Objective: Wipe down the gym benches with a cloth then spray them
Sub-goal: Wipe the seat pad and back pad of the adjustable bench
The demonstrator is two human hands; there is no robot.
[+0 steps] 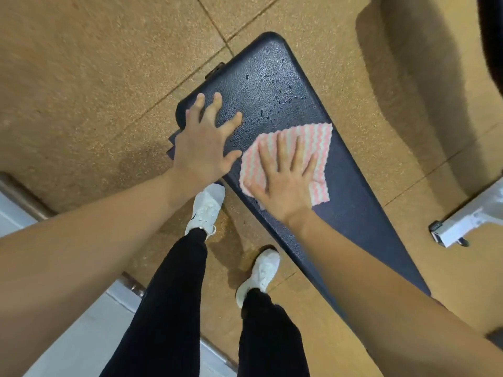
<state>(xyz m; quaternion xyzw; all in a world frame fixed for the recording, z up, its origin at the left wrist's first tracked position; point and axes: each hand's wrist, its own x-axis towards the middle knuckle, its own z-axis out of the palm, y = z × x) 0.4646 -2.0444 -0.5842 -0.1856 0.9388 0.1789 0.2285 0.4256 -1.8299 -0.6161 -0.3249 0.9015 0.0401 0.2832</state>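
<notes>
Flanking the wet bench [272, 85] are white shoes [206, 208] and a metal frame [462, 221].

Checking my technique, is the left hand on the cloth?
No, the left hand rests on the bare bench pad; the right hand presses the cloth.

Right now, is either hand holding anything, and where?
Nothing gripped. Right hand presses flat on the pink-and-white striped cloth; left hand rests on the dark padded bench.
</notes>
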